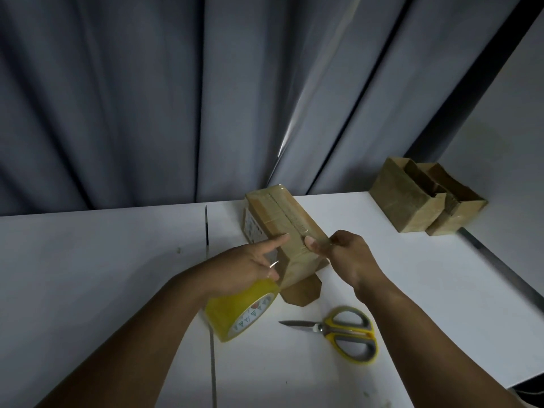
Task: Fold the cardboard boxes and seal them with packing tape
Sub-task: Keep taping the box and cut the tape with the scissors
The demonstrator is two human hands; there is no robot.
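Both hands met the cardboard box [282,219] lying mid-bench [117,260]: the left hand [250,263] gripped the yellow packing tape roll [235,313], index finger against the box, while the right hand [344,251] pinched its near top edge.

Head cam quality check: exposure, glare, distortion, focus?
Head view: dim overall, white table reads grey; a bright glare streak runs up the curtain; wide-angle bends the table's far edge; box, tape roll and scissors look fairly sharp.
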